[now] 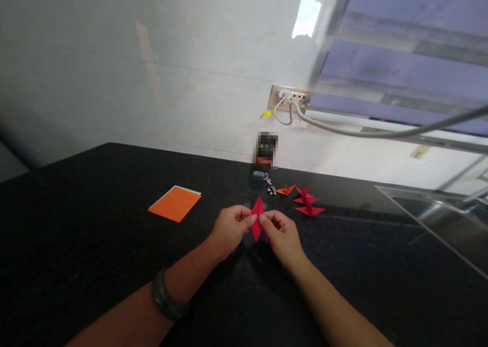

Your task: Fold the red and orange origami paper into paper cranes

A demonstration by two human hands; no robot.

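Observation:
A red folded paper diamond (pixel 258 230) is held upright, long points up and down, above the dark counter. My left hand (pixel 232 229) pinches its left edge between thumb and fingers. On the other edge, my right hand (pixel 282 233) grips it the same way, thumb facing me. Beyond my right hand lie several red paper cranes (pixel 310 210) in a short column, with an orange paper crane (pixel 285 190) to their left. A stack of square paper (pixel 175 204), orange on top with a pale green corner showing, lies to the left of my hands.
The black speckled counter (pixel 95 245) runs back to a glossy tiled wall. A blurred-out object (pixel 266 151) stands by the wall, a patterned strap (pixel 270 188) before it. A sink (pixel 450 220) is at the right. A grey cable (pixel 354 132) crosses from the wall socket (pixel 299 100).

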